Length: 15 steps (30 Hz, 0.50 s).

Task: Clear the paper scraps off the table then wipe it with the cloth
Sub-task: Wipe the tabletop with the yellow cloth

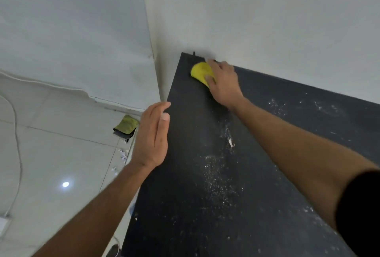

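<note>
Table: flat black matt table top (185, 205), runs from 6 o'clock up to its far corner near 12 o'clock, where it meets the white wall (267, 20).
Cloth: bright yellow soft cloth (200, 70), bunched, lies on the table at the far corner, approx. 12 o'clock, just beside the wall.
R hand: right hand (223, 84) lies on top of the yellow cloth, palm down; thumb and fingers curl round the cloth's near side and grasp it, pressing it on the table. Arm comes in from 4 o'clock, with a black sleeve (362, 211) at the frame edge.
L hand: left hand (152, 135) is released, fingers straight and together, thumb beside them; it holds nothing. It stands at the table's left edge, approx. 9 o'clock of the table; touching the edge or not, cannot tell.
Scraps on table: one small white paper scrap (230, 142) near the table centre, w/ fine white crumbs (216, 176) spread around it and toward 3 o'clock.
Floor: pale glossy floor tiles (51, 154) at 8 o'clock; small white paper bits (122, 154) lie there near the table's edge.
Other cloth: a second, olive-green folded cloth (126, 126) lies on the floor, by the wall base, approx. 9 o'clock.
Cable: thin white cable (19, 154) runs over the floor at far left.
</note>
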Each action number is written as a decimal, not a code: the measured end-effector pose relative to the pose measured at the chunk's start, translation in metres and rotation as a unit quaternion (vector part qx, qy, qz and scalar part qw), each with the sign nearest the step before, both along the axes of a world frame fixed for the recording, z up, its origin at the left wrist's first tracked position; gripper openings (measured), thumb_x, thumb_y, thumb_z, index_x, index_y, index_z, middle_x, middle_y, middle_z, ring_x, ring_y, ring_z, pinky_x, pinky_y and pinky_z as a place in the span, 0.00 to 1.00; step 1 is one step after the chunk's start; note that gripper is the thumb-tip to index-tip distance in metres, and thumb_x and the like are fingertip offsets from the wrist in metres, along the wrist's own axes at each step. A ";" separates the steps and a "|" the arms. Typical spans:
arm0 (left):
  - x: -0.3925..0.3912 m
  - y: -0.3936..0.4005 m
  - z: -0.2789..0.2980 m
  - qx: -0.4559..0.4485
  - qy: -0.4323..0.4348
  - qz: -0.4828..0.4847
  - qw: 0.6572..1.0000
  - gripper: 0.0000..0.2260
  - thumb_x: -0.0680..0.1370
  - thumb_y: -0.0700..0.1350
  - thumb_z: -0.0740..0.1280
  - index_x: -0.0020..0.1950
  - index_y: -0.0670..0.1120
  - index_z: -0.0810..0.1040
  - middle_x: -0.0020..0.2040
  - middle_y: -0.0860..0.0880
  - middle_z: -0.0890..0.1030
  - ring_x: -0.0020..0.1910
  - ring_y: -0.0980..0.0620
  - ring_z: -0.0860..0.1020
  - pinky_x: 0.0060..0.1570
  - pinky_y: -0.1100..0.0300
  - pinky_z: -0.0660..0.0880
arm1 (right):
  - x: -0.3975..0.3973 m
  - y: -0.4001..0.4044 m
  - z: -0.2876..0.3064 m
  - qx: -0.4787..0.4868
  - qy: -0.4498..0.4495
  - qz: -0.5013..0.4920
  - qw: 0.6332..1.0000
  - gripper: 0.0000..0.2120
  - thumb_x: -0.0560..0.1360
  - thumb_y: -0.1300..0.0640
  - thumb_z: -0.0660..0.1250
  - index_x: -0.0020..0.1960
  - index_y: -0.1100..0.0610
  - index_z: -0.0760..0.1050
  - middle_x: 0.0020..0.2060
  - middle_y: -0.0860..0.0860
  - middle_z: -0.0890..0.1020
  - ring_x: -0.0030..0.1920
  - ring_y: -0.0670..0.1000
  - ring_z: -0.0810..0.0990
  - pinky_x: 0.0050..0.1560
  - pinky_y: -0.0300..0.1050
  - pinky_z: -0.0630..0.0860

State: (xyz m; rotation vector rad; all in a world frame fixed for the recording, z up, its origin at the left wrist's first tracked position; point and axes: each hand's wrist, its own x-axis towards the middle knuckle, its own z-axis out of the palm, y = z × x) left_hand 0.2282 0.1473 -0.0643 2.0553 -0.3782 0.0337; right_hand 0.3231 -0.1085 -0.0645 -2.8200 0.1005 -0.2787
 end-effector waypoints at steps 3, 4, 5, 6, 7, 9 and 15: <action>0.002 0.008 0.003 0.006 -0.014 -0.004 1.000 0.21 0.87 0.50 0.50 0.70 0.42 0.75 0.65 0.50 0.77 0.66 0.51 0.74 0.67 0.56 0.71 | -0.001 0.044 -0.013 -0.030 0.005 0.014 0.999 0.19 0.82 0.46 0.57 0.70 0.49 0.74 0.61 0.57 0.74 0.57 0.61 0.73 0.56 0.61 0.72; 0.003 0.009 0.004 0.006 -0.027 0.004 1.000 0.21 0.87 0.49 0.50 0.69 0.42 0.76 0.63 0.49 0.77 0.64 0.50 0.75 0.66 0.56 0.71 | -0.022 0.062 -0.015 -0.032 0.002 0.065 0.997 0.18 0.81 0.46 0.58 0.68 0.49 0.75 0.60 0.57 0.75 0.55 0.60 0.73 0.55 0.59 0.71; 0.002 0.009 0.006 0.006 -0.044 0.012 0.999 0.20 0.86 0.48 0.50 0.67 0.41 0.76 0.62 0.47 0.78 0.62 0.49 0.75 0.64 0.57 0.71 | -0.050 0.077 -0.017 -0.024 0.003 0.121 0.992 0.18 0.80 0.46 0.59 0.68 0.48 0.75 0.59 0.56 0.75 0.54 0.59 0.72 0.53 0.58 0.71; 0.002 0.007 0.008 0.008 -0.062 0.018 0.998 0.19 0.86 0.46 0.50 0.65 0.40 0.77 0.60 0.45 0.79 0.60 0.48 0.76 0.63 0.58 0.71 | -0.085 0.091 -0.017 -0.013 0.013 0.175 0.984 0.18 0.80 0.47 0.60 0.68 0.48 0.74 0.59 0.55 0.74 0.53 0.58 0.72 0.53 0.56 0.69; 0.002 0.004 0.010 0.011 -0.077 0.023 0.997 0.18 0.86 0.45 0.51 0.63 0.39 0.78 0.58 0.44 0.79 0.59 0.47 0.76 0.61 0.57 0.71 | -0.124 0.103 -0.015 -0.003 0.034 0.220 0.975 0.18 0.79 0.47 0.61 0.68 0.48 0.74 0.59 0.55 0.74 0.53 0.57 0.71 0.52 0.55 0.69; 0.001 -0.003 0.012 0.006 -0.074 0.013 0.997 0.17 0.86 0.44 0.51 0.60 0.40 0.78 0.56 0.45 0.79 0.57 0.47 0.76 0.59 0.55 0.73 | -0.203 0.113 -0.006 0.011 0.095 0.289 0.952 0.19 0.80 0.49 0.60 0.71 0.46 0.71 0.61 0.54 0.74 0.54 0.56 0.71 0.53 0.53 0.68; -0.008 -0.008 0.004 0.046 0.045 -0.076 0.995 0.21 0.85 0.52 0.52 0.55 0.45 0.82 0.51 0.50 0.82 0.52 0.55 0.78 0.56 0.51 0.76 | -0.253 0.051 -0.002 0.000 0.086 0.251 0.964 0.18 0.78 0.58 0.67 0.67 0.53 0.76 0.59 0.59 0.76 0.52 0.61 0.75 0.49 0.58 0.74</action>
